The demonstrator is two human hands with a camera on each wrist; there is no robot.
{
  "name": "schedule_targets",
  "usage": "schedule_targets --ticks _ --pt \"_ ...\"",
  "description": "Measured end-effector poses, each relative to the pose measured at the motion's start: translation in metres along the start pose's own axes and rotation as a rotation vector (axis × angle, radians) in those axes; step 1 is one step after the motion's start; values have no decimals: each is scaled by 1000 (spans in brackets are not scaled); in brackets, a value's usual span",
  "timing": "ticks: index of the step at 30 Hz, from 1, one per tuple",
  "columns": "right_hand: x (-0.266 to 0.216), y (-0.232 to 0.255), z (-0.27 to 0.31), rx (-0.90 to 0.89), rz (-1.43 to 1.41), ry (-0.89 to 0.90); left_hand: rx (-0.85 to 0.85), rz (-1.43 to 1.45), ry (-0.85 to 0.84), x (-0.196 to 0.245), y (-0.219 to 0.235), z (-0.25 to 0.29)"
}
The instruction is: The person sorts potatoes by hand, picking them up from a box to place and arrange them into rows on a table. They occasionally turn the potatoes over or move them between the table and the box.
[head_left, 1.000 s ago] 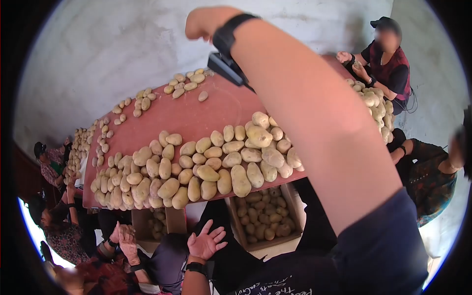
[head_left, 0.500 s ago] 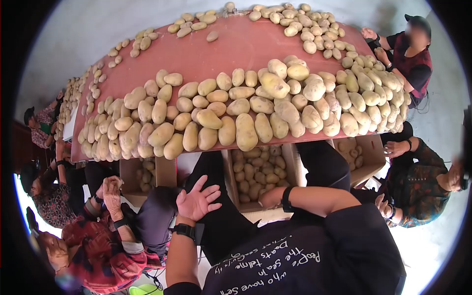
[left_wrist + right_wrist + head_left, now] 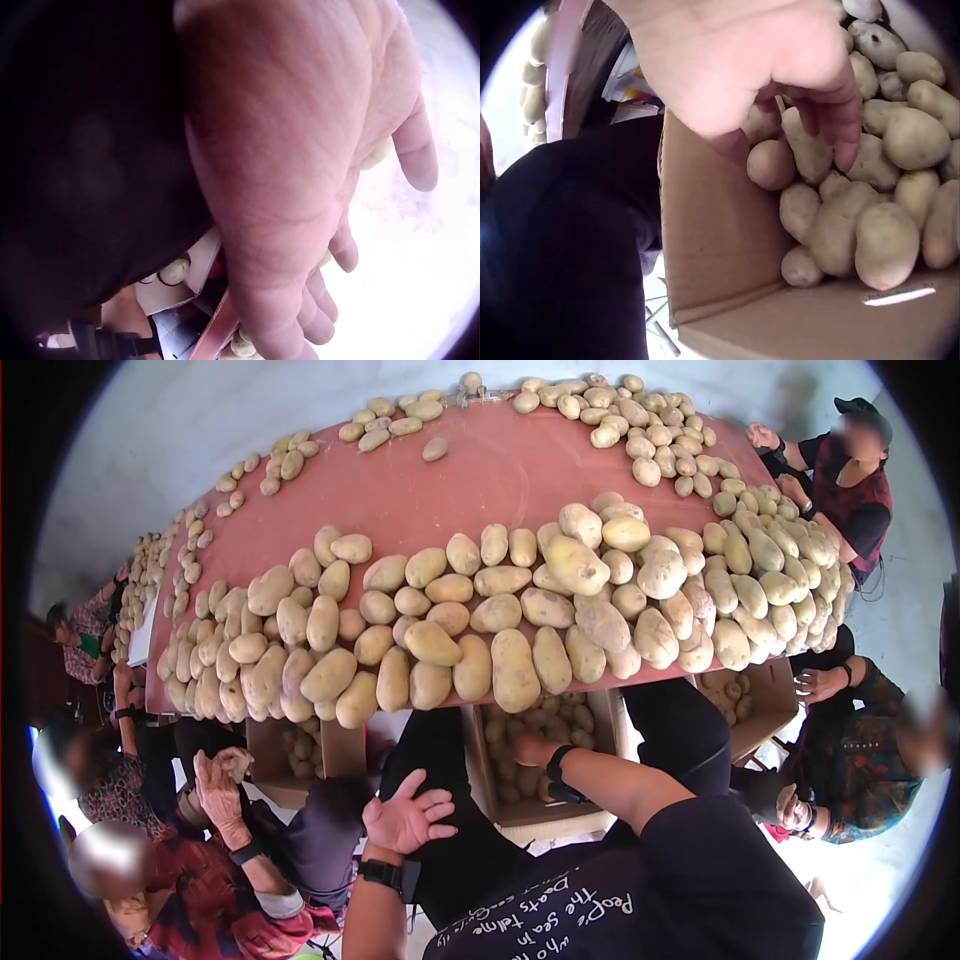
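My right hand [image 3: 535, 748] is down in a cardboard box [image 3: 548, 828] of potatoes below the table edge. The right wrist view shows that hand [image 3: 757, 64] palm down at the box's left side, fingers bent over the potatoes, thumb and fingers apart. A small round potato [image 3: 771, 165] lies just under the thumb, and a longer potato [image 3: 808, 146] lies beneath the fingers. My left hand [image 3: 408, 815] is held palm up above my left thigh, fingers loosely spread, holding nothing. Seen close up, the left hand [image 3: 285, 165] has only background potatoes beyond its fingers.
A red table [image 3: 420, 485] carries a thick row of potatoes [image 3: 515, 670] along its near edge and more piles at its far side. Other potato boxes stand left [image 3: 345, 750] and right [image 3: 765, 705] of mine. Several people sit around the table, one person [image 3: 210, 880] close on my left.
My right arm has come back from across the table, and the hand has gone down into the box. My left hand stays palm up. The head view has shifted.
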State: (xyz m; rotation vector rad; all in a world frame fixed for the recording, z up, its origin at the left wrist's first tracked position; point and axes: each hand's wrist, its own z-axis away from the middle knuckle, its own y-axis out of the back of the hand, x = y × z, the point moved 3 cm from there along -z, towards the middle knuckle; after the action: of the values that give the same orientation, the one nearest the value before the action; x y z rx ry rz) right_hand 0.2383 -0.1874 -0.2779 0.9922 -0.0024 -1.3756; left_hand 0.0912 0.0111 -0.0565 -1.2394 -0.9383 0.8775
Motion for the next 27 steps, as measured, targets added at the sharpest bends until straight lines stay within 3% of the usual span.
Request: schedule_targets --ticks 3,7,9,14,16,18,25,27 --pt "-15 19 -2 38 -204 -95 -43 61 -10 -1 0 1" --pt "-28 34 -9 -2 -197 -98 -61 89 -1 0 2 2" --pt "-26 31 -17 -151 -250 -194 -63 91 3 -1 1 2" --pt "-18 30 -17 -87 -363 -127 -73 71 25 1 3 2" --pt "-23 45 -7 -201 -455 -160 -72 64 28 1 2 2" --pt "-21 45 -8 -190 -515 -86 -89 95 24 1 1 0" --pt "-27 44 -9 -255 -535 -184 -48 76 41 1 0 -1" --pt "-23 34 -15 -184 -278 -82 -68 97 37 0 -1 -2"
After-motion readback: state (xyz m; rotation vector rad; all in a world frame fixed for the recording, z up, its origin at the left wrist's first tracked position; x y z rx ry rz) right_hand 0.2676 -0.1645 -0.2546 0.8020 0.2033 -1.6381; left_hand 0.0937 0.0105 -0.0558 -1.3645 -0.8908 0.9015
